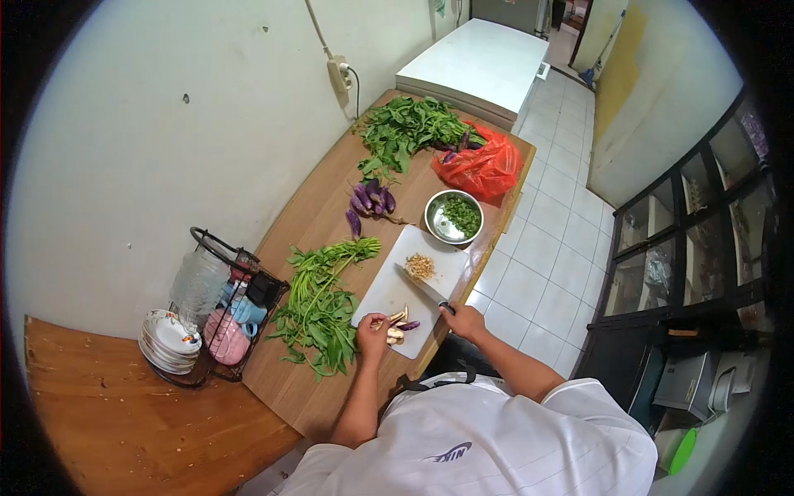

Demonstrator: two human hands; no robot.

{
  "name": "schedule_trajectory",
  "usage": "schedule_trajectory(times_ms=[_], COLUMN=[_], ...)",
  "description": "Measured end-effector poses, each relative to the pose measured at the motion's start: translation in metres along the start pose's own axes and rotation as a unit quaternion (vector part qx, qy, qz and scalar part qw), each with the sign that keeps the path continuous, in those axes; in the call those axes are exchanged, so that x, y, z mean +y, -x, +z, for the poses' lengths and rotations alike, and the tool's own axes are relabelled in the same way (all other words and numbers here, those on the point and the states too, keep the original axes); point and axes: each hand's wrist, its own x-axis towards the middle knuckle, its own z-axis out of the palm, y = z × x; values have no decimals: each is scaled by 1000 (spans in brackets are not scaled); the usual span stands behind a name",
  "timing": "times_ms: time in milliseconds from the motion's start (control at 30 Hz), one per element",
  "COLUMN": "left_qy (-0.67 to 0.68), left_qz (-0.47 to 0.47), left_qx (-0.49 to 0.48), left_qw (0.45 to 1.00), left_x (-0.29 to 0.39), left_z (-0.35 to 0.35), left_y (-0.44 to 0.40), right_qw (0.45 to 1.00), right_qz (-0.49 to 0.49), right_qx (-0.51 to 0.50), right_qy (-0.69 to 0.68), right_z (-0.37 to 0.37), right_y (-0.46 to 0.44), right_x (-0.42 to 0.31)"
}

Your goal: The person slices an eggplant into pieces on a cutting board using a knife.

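At the near end of the white chopping board (pixel 391 291), the L hand (pixel 371 330) is held w/ fingers bent and bunched nr some pale cut pieces (pixel 394 337) and 1 purple piece (pixel 410 326); whether anything is gripped can't be told. The L forearm is extended fwd over the table (pixel 327 202). By the board's R edge, the R hand (pixel 466 321) is closed round the dark handle of 1 knife (pixel 427 287), its forearm angled in from the R; the blade is aimed aslant over the board, tip toward a light-brown chopped pile (pixel 419 265).

L of the board, leafy greens (pixel 318 298) are spread, and past them 1 black wire rack (pixel 273 291) is loaded w/ blue cups (pixel 246 311) and pink cups (pixel 223 337); plates (pixel 169 345) are stacked at its near side.

Just beyond the board, 1 metal bowl (pixel 436 221) is part-filled w/ chopped greens (pixel 463 216). Purple eggplants (pixel 372 198) are bunched to its L. Farther off, more eggplants are seen at the mouth of 1 red plastic bag (pixel 488 167), w/ a leafy heap (pixel 405 132) laid alongside.
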Motion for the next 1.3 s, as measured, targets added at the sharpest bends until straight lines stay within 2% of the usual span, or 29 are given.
schedule_trajectory(times_ms=[67,200,267,400,767,833,900,967,1033,1133,1300], left_qy=[-31,-15,-197,-247,-294,-308,-246,-248,-229,-214,-193], left_qz=[-19,-71,-138,-185,-160,-146,-73,-63,2,22,25], left_qx=[-8,-6,-64,-70,-88,-60,-71,-36,-2,-42,-41], left_qw=[999,997,968,948,938,938,964,966,973,976,980], left_x=[11,46,93,110,88,73,57,53,43,16,1], left_z=[11,56,67,101,123,122,116,116,108,101,96], left_y=[-8,-39,-49,-71,-118,-126,-136,-133,-129,-130,-126], right_qw=[997,991,985,982,985,985,987,988,989,993,993], right_qz=[-50,-69,-79,-56,-29,-30,-24,-21,-23,-14,23], right_qx=[41,98,151,179,168,167,160,154,146,119,119], right_qy=[38,64,42,17,15,16,10,9,9,3,-9], right_z=[-8,-9,-5,-14,-16,-16,-16,-17,-20,-23,-10], right_y=[14,33,39,52,69,70,72,72,72,75,72], right_x=[5,15,20,20,49,52,55,59,59,62,76])
